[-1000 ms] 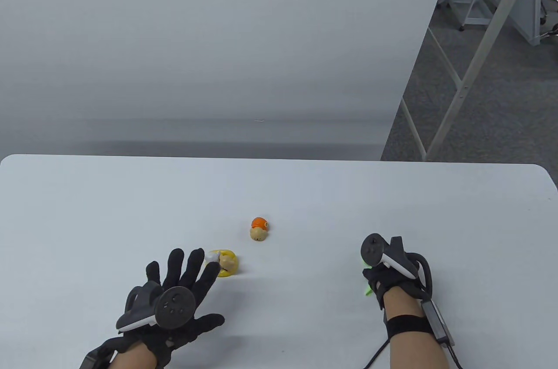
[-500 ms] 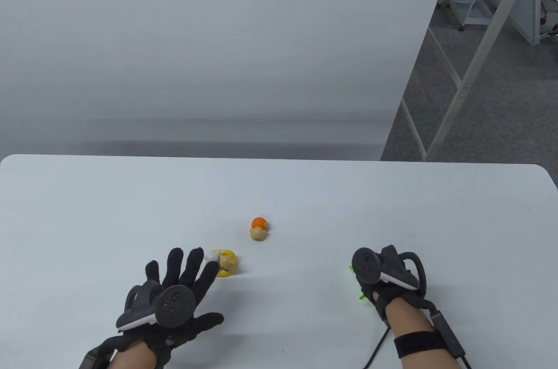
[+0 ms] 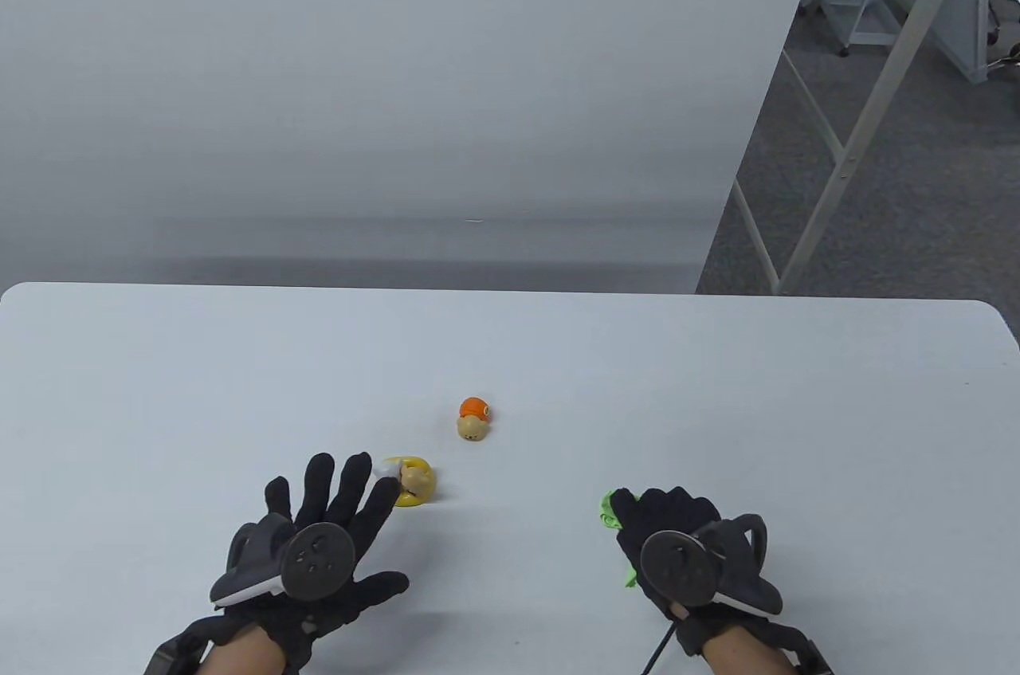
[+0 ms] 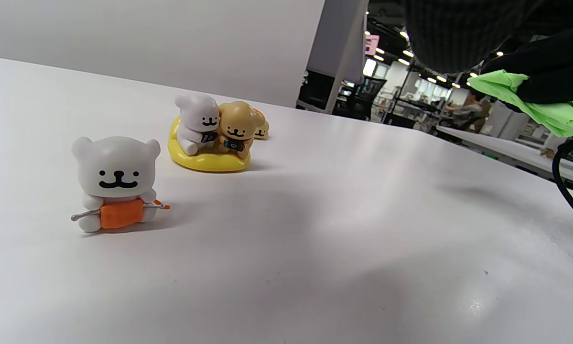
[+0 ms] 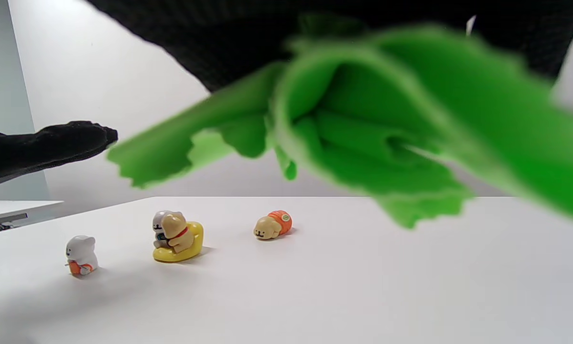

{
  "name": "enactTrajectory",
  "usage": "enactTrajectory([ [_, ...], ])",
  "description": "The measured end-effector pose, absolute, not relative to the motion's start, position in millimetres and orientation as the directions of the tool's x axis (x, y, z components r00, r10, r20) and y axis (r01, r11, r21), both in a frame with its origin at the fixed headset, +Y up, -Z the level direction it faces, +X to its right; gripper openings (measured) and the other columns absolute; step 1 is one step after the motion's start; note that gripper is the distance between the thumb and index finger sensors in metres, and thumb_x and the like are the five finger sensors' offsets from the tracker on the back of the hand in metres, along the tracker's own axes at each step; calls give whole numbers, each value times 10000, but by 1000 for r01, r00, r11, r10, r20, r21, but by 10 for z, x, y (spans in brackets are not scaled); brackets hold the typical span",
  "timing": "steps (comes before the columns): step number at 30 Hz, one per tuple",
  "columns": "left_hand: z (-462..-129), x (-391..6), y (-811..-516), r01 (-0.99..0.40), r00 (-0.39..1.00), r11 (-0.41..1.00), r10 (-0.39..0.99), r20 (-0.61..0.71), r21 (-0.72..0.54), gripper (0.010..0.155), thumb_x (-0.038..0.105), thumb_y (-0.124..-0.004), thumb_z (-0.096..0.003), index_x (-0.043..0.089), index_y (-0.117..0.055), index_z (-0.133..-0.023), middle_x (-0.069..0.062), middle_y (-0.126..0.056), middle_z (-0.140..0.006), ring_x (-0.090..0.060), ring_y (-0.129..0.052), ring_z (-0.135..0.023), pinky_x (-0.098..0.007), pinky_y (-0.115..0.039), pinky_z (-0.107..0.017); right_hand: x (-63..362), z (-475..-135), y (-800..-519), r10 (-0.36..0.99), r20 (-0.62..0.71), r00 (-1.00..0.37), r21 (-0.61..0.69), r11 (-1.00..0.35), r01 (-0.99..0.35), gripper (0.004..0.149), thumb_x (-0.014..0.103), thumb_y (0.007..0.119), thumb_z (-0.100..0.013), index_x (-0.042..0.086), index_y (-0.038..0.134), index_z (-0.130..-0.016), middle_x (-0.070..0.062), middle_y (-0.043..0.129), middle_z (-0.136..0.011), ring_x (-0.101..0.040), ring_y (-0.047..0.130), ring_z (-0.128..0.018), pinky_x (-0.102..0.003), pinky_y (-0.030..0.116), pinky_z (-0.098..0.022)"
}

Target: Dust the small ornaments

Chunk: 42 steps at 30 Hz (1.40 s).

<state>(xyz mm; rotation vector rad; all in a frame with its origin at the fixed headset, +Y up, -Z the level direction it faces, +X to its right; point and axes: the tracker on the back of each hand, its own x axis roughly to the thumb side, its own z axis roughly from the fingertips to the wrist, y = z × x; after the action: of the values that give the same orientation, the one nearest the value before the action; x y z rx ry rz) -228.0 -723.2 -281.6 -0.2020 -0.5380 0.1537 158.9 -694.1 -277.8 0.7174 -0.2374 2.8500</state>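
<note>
Three small ornaments stand on the white table [image 3: 717, 388]. A white bear with an orange cloth [image 4: 115, 184] [image 5: 81, 254] is hidden under my left hand in the table view. A white and a tan figure on a yellow ring [image 3: 412, 479] [image 4: 212, 138] [image 5: 176, 236] stand just past my left fingertips. A tan puppy with an orange shell [image 3: 473, 418] [image 5: 273, 226] lies further back. My left hand [image 3: 331, 516] hovers with fingers spread, holding nothing. My right hand [image 3: 665, 523] grips a crumpled green cloth [image 3: 613, 509] [image 5: 362, 129] [image 4: 530, 100] above the table.
The table's far edge [image 3: 510, 291] runs before a grey wall. A table frame [image 3: 837, 149] stands on the carpet at the right. A black cable [image 3: 661, 647] trails from my right wrist.
My right hand with the green cloth has moved left and toward me and turned palm down. My left hand and the ornaments have not moved.
</note>
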Motion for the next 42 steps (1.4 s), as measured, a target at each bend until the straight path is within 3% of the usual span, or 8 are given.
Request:
enactTrajectory([
  [9, -2871, -2341, -7166, -120, 835, 973, 207, 509, -199, 1016, 664, -739, -542, 199, -82, -1160, -223, 71, -1138, -630, 95, -966, -838, 12, -485, 1662, -2716, -6961, 248, 488, -837, -107, -935, -339, 422, 208, 871, -531, 66, 806, -923, -326, 954, -721, -480, 972, -547, -722, 795, -490],
  [13, -2958, -2481, -7085, -190, 797, 965, 259, 545, -181, 1013, 591, -817, -529, 186, -146, -1172, -223, 11, -1159, -620, 48, -986, -849, -70, -562, 1700, -2704, -6952, 270, 484, -832, -107, -926, -363, 419, 205, 872, -531, 68, 811, -922, -325, 953, -724, -482, 971, -547, -724, 792, -491],
  [15, -3032, -2568, -7066, -238, 788, 955, 298, 539, -180, 970, 512, -878, -508, 174, -266, -1179, -222, -85, -1182, -620, -24, -1018, -850, -122, -593, 1711, -2699, -6948, 277, 487, -828, -113, -920, -374, 422, 203, 869, -533, 74, 800, -928, -324, 951, -727, -483, 969, -552, -724, 790, -494],
  [19, -3170, -2713, -7102, -138, 819, 964, 239, 522, -226, 943, 439, -925, -482, 127, -360, -1169, -258, -316, -1216, -639, -262, -1085, -850, -286, -650, 1718, -2699, -6962, 288, 495, -820, -114, -914, -390, 422, 198, 866, -533, 80, 792, -931, -324, 951, -729, -484, 970, -556, -727, 788, -497],
  [23, -3254, -2781, -7241, -100, 845, 963, 216, 489, -252, 879, 386, -951, -464, 82, -486, -1146, -269, -494, -1185, -618, -464, -1056, -821, -402, -670, 1697, -2705, -6958, 288, 501, -816, -111, -914, -391, 417, 198, 866, -532, 77, 806, -926, -320, 955, -726, -481, 974, -552, -723, 791, -497],
  [27, -3316, -2835, -7404, -200, 836, 946, 300, 459, -254, 735, 291, -949, -460, 84, -629, -1089, -243, -670, -1116, -593, -617, -1016, -819, -484, -647, 1687, -2698, -6962, 284, 504, -816, -107, -917, -385, 411, 202, 868, -529, 69, 824, -916, -315, 969, -711, -473, 988, -541, -716, 804, -492],
  [38, -3365, -2804, -7746, -135, 873, 940, 263, 410, -314, 755, 326, -970, -446, 84, -640, -1080, -245, -704, -1092, -584, -691, -968, -811, -521, -623, 1677, -2691, -6978, 295, 509, -809, -92, -915, -392, 404, 207, 869, -529, 67, 839, -907, -313, 976, -698, -468, 991, -532, -717, 807, -487],
  [42, -3353, -2768, -7814, -83, 895, 969, 176, 410, -234, 645, 301, -961, -444, 88, -746, -1012, -189, -895, -950, -518, -901, -853, -787, -585, -602, 1666, -2688, -6982, 294, 514, -806, -86, -917, -389, 404, 213, 870, -528, 81, 841, -908, -306, 977, -700, -463, 994, -532, -711, 813, -486],
])
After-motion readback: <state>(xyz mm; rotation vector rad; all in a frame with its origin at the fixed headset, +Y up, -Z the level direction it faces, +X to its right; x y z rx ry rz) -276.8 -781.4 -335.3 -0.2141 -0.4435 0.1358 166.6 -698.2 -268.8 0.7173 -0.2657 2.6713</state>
